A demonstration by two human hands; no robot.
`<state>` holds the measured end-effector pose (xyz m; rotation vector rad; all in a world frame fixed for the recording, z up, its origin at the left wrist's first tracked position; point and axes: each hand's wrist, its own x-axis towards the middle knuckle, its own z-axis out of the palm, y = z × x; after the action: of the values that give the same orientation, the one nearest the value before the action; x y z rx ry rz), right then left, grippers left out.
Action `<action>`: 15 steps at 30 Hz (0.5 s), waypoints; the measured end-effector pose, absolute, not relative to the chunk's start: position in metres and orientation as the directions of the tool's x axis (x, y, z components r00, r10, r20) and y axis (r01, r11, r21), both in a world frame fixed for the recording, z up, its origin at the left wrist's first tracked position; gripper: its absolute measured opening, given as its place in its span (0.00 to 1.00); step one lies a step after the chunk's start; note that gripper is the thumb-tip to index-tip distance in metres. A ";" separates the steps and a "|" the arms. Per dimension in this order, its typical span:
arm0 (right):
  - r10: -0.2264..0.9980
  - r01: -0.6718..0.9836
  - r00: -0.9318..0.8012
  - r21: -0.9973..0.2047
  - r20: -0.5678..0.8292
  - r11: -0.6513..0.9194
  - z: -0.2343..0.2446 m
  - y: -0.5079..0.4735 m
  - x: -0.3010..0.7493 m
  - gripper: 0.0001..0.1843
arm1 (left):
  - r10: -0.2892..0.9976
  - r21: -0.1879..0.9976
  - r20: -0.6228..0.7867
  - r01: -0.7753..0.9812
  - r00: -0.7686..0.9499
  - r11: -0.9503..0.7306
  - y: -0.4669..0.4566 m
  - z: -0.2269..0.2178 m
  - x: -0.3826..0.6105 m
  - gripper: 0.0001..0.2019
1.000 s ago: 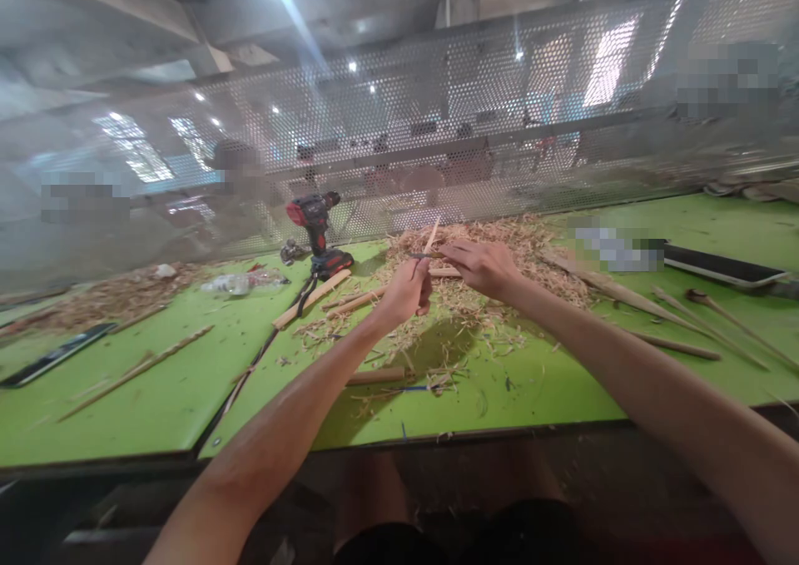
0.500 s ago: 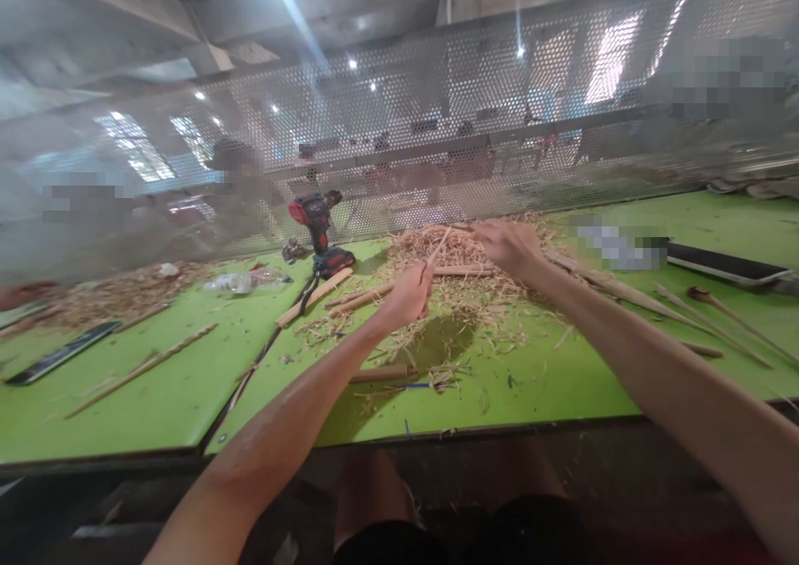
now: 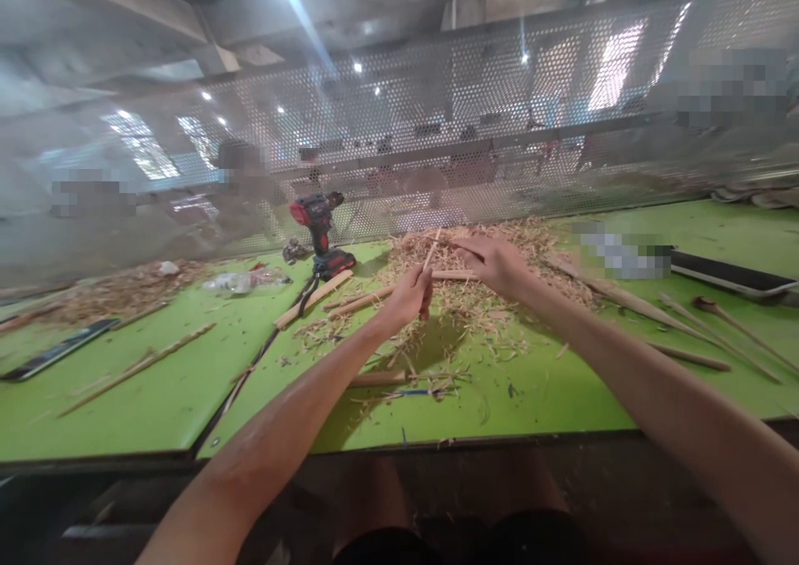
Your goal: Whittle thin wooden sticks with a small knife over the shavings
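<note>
My left hand (image 3: pixel 409 296) is closed round a thin wooden stick (image 3: pixel 430 249) that points up and away from me. Just to its right, my right hand (image 3: pixel 493 264) is closed in a pinch on a small dark tool whose shape I cannot make out. Both hands hover over a heap of pale wood shavings (image 3: pixel 499 245) on the green table (image 3: pixel 156 398).
A red and black cordless drill (image 3: pixel 320 230) stands at the back left. Carved wooden sticks (image 3: pixel 315 296) lie about, several more at the right (image 3: pixel 687 353). A phone (image 3: pixel 56 350) lies at the left, a crumpled plastic bottle (image 3: pixel 243 281) near the drill, perforated metal screen (image 3: pixel 499 116) behind.
My right hand swung out and away to the right over the shavings, then came back toward the stick. My left hand has kept the stick almost still.
</note>
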<state>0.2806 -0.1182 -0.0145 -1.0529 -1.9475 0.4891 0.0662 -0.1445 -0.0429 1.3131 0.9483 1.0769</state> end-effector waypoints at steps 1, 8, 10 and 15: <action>0.815 0.511 -0.282 -0.640 0.506 0.574 -0.017 -0.118 0.280 0.13 | 0.963 0.997 0.063 -0.065 0.262 -0.047 -0.144 -0.043 0.066 0.18; 0.840 0.584 -0.036 -0.671 0.542 0.458 -0.032 -0.091 0.295 0.17 | 0.946 0.995 0.076 -0.082 0.316 -0.053 -0.138 -0.044 0.055 0.22; 0.907 0.439 -0.027 -0.810 0.420 0.389 -0.030 -0.091 0.296 0.17 | 0.922 0.995 0.073 -0.095 0.381 -0.040 -0.137 -0.044 0.051 0.26; 0.952 0.060 -0.188 -0.964 0.242 0.257 -0.014 -0.110 0.289 0.12 | 0.846 0.991 0.084 -0.133 0.526 -0.016 -0.137 -0.045 0.043 0.30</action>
<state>0.2891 -0.1096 -0.0137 -0.9862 -1.5121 1.1029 0.0431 -0.1369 -0.0453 1.3703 0.6799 0.8810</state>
